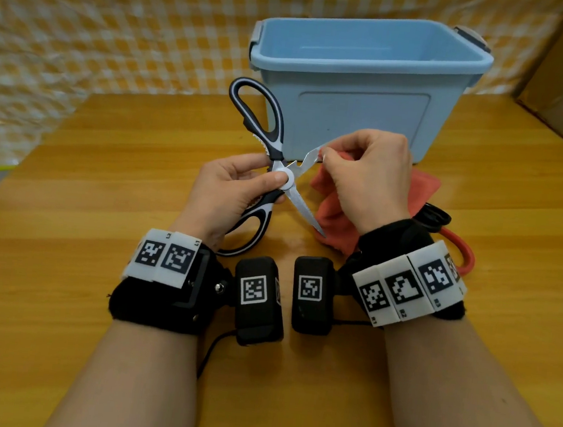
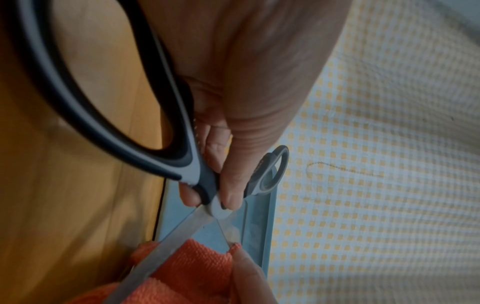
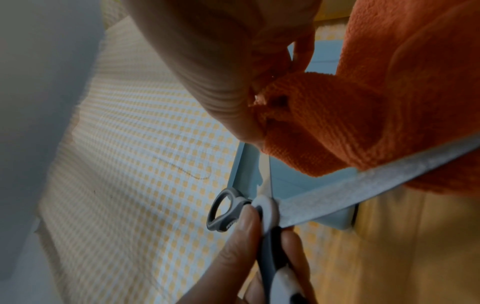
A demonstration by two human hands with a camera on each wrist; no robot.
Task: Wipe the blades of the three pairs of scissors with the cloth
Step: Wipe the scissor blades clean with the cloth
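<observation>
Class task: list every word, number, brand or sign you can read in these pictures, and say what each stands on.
No words can be read.
Wrist bands: square black-and-white code patterns; tiny corner marks too small to read.
Scissors handle: an imprint, too blurred to read.
Blue box: none.

Bare forearms; black wrist straps [image 1: 158, 299], white tag blocks [image 1: 407, 287] (square black-white codes), thin black cable [image 1: 208, 351].

Surface: wooden table [image 1: 112, 169], light planks.
Far side: blue bin [image 1: 358, 117] standing on it.
Right, near: red-handled scissors [image 1: 465, 255] and black-handled scissors [image 1: 436, 216] lying just beside each other, partly hidden.
Cloth: orange cloth [image 1: 423, 192], lower folds seemingly resting on the wood.
</observation>
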